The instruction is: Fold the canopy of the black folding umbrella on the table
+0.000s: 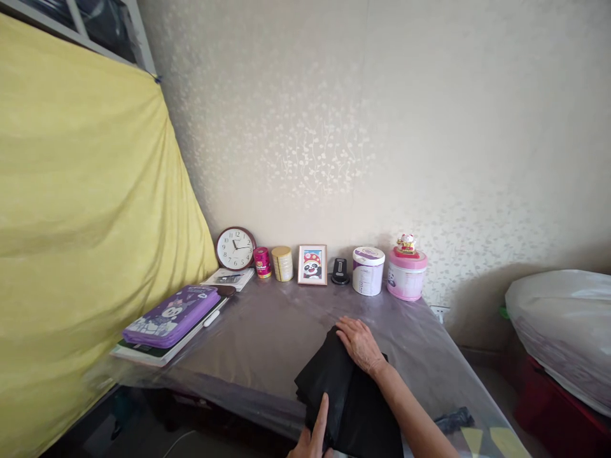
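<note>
I see the black folded cloth [351,401] lying at the near edge of the table [267,337], which has a clear plastic cover. My right hand [359,343] lies flat on its far end, released, grasping nothing. My left hand [312,436] presses its near part with one extended finger. Far left lies a purple pencil case [170,316]; a clock [235,248] leans on the wall.
</note>
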Motion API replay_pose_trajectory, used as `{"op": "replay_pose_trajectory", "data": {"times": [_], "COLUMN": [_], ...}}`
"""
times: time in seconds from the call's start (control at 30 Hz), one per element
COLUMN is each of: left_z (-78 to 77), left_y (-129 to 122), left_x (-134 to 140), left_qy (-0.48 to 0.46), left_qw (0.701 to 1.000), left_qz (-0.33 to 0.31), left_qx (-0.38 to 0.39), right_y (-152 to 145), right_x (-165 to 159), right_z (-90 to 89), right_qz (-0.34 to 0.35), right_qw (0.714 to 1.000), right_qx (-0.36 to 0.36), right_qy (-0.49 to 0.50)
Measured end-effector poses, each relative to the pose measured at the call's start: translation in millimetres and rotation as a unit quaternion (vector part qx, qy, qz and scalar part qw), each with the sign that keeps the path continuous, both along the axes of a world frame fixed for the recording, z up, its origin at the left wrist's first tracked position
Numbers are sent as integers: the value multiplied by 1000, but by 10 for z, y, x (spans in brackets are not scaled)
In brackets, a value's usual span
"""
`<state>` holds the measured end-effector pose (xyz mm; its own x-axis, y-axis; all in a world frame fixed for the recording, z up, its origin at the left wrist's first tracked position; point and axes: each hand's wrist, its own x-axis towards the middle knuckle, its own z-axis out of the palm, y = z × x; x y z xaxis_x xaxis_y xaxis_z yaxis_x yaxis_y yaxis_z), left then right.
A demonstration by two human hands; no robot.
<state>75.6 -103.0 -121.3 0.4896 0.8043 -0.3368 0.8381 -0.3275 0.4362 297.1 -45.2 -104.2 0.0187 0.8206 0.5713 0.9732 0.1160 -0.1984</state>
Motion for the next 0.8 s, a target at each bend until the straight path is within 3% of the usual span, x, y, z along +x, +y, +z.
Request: {"op": "replay_pose_trajectory", "data": {"times": [0.07, 0.17, 0.3, 0.43, 0.6, 0.8], "left_z": [3, -9, -11, -2, -14, -48], "left_y": [8, -6, -38, -42, -31, -14], "left_x": [-33, -97, -171, -198, -199, -202], "left_qy": [-6, -53, -110, -126, -132, -132], "left_qw": [1000, 998, 992, 990, 990, 990], "left_qz": [-8, -24, -48, -58, -52, -54], "left_qx": [-8, 6, 27, 23, 21, 14], "right_y": [-42, -321, -805, -1116, -1291, -1416], "right_x": [197, 421, 527, 482, 330, 149], "right_z": [-25, -34, -37, -118, -237, -208], "right_qz": [-34, -34, -59, -64, -20, 36], "right_qw": [998, 993, 990, 989, 993, 994], "right_qx": [34, 64, 31, 3, 6, -23], "right_qy": [29, 89, 128, 134, 118, 99]}}
